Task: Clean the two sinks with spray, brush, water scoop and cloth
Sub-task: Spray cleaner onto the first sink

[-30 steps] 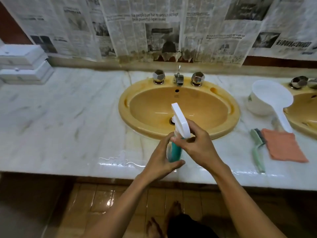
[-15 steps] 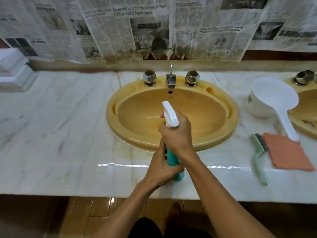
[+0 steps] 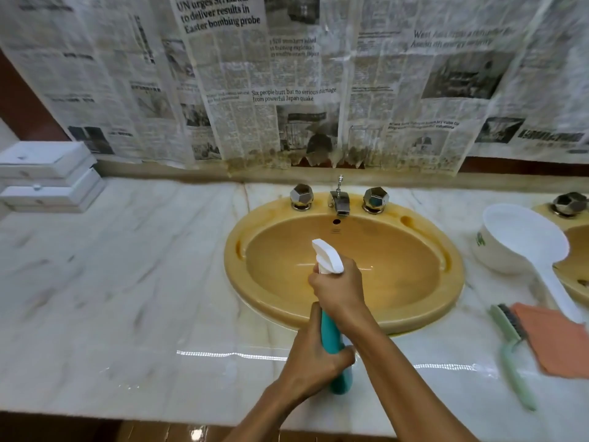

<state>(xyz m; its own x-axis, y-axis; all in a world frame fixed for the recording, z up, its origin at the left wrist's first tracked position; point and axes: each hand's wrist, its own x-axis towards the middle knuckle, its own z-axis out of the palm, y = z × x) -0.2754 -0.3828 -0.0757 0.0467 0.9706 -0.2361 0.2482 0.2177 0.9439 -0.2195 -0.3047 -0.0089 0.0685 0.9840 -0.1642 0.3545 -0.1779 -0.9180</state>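
Note:
A teal spray bottle (image 3: 331,338) with a white trigger head (image 3: 327,256) is held over the front rim of the yellow sink (image 3: 344,319). My right hand (image 3: 339,288) grips its neck just under the white head, which points into the basin. My left hand (image 3: 314,358) grips the teal body lower down. A second yellow sink (image 3: 573,218) shows at the right edge. Between the sinks lie a white water scoop (image 3: 529,240), a green brush (image 3: 510,352) and an orange cloth (image 3: 557,339).
The marble counter (image 3: 143,282) stretches left to stacked white boxes (image 3: 47,177). A chrome tap (image 3: 339,199) with two faceted knobs stands behind the sink. A white bowl (image 3: 490,250) sits under the scoop. Newspaper covers the wall.
The bottle has swung from upright near my body to pointing forward over the sink. My right hand closed round the neck. The view tilted up and shifted left.

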